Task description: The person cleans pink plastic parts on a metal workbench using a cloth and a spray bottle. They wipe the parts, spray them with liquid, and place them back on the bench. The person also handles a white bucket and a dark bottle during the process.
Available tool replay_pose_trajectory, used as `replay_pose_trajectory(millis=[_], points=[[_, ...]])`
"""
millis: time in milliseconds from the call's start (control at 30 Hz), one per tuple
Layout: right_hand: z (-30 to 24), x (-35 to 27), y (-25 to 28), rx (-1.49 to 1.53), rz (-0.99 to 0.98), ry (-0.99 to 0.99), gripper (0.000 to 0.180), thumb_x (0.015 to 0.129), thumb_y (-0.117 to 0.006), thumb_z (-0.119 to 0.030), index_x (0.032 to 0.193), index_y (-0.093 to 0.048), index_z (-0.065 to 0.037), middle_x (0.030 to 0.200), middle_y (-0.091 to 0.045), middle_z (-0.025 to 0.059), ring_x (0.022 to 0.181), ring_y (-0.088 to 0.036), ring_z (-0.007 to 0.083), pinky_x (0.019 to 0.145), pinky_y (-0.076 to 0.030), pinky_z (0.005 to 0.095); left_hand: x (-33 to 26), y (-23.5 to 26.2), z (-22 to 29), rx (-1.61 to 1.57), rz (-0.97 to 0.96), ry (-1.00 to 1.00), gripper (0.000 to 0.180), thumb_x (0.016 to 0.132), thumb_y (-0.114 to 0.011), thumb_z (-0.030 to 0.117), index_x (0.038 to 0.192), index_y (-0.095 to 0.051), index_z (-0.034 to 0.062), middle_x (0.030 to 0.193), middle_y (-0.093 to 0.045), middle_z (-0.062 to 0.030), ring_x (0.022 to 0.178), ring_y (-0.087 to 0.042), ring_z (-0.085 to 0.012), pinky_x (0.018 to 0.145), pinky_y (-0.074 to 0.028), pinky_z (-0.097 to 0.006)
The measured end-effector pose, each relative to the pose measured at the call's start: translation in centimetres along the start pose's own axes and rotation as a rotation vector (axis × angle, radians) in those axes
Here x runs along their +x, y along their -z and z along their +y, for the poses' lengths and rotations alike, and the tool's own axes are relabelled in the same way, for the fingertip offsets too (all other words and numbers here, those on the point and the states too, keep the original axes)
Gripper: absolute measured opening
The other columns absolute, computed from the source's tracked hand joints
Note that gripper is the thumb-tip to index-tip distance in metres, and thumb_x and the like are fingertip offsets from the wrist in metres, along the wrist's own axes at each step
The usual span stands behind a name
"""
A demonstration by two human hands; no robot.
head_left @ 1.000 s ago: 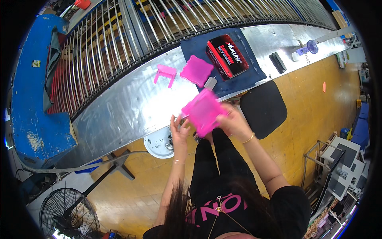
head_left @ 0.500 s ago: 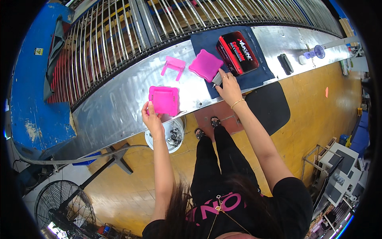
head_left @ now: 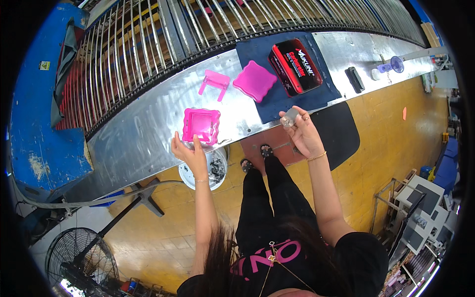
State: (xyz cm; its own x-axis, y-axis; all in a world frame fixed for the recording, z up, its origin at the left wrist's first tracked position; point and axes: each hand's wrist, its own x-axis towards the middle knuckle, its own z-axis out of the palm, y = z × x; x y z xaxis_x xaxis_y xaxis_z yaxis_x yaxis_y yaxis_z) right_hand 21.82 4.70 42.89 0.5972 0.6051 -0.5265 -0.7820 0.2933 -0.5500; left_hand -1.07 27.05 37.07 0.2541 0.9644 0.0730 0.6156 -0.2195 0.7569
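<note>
A bright pink square plastic piece with a wavy rim (head_left: 202, 121) lies at the table's near edge, its recessed side up. My left hand (head_left: 192, 157) is at its near left corner, fingers spread, the thumb touching the rim. My right hand (head_left: 307, 134) is raised in front of the table edge, pinching a small flat grey piece (head_left: 291, 116) whose exact kind I cannot make out. A second wavy-edged pink square (head_left: 255, 81) lies smooth side up, partly on the dark blue mat. Left of it rests a lighter pink plastic part with two legs (head_left: 215, 83).
A black and red box (head_left: 297, 67) sits on the dark blue mat (head_left: 321, 94). To its right are a black oblong object (head_left: 355, 79) and a small purple fan (head_left: 396, 64). Metal bars (head_left: 143, 39) line the table's far side. A white bucket (head_left: 185, 175) stands below the near edge.
My right hand has lifted the grey piece off the mat and drawn it back toward me. My left hand has loosened from the near pink piece and shifted slightly nearer.
</note>
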Motion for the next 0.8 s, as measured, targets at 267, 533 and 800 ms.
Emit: replay_pose_trajectory(millis=[267, 533, 800], points=[[1.5, 3.1, -1.8, -1.156, 0.038, 0.951, 0.059, 0.078, -0.077, -0.004, 0.130, -0.050, -0.004, 0.116, -0.064, 0.0124, 0.104, -0.064, 0.0246, 0.091, -0.051, 0.0336, -1.1, 1.3, -1.0, -0.035, 0.073, -0.017, 0.070, 0.094, -0.062, 0.023, 0.149, -0.024, 0.0006, 0.150, -0.024, -0.0233, 0.140, -0.024, -0.0369, 0.115, -0.021, -0.048], [2.8, 3.9, -0.4, -1.364, 0.082, 0.919, 0.042, 0.073, -0.081, -0.006, 0.110, -0.062, -0.004, 0.105, -0.066, 0.0110, 0.093, -0.064, 0.0274, 0.083, -0.052, 0.0344, -2.5, 2.7, -0.2, -0.044, 0.112, -0.019, 0.070, 0.094, -0.061, 0.016, 0.150, -0.022, 0.0000, 0.150, -0.026, -0.0234, 0.140, -0.026, -0.0374, 0.113, -0.024, -0.048], [3.5, 3.5, 0.9, -1.417, 0.020, 0.990, 0.038, 0.073, -0.080, -0.008, 0.104, -0.057, -0.002, 0.094, -0.056, 0.0139, 0.085, -0.057, 0.0328, 0.074, -0.050, 0.0393, -5.2, 0.3, 3.0, -0.094, -0.070, -0.314, 0.055, 0.089, -0.062, 0.007, 0.139, -0.040, -0.0041, 0.137, -0.039, -0.0227, 0.128, -0.039, -0.0348, 0.104, -0.034, -0.045]])
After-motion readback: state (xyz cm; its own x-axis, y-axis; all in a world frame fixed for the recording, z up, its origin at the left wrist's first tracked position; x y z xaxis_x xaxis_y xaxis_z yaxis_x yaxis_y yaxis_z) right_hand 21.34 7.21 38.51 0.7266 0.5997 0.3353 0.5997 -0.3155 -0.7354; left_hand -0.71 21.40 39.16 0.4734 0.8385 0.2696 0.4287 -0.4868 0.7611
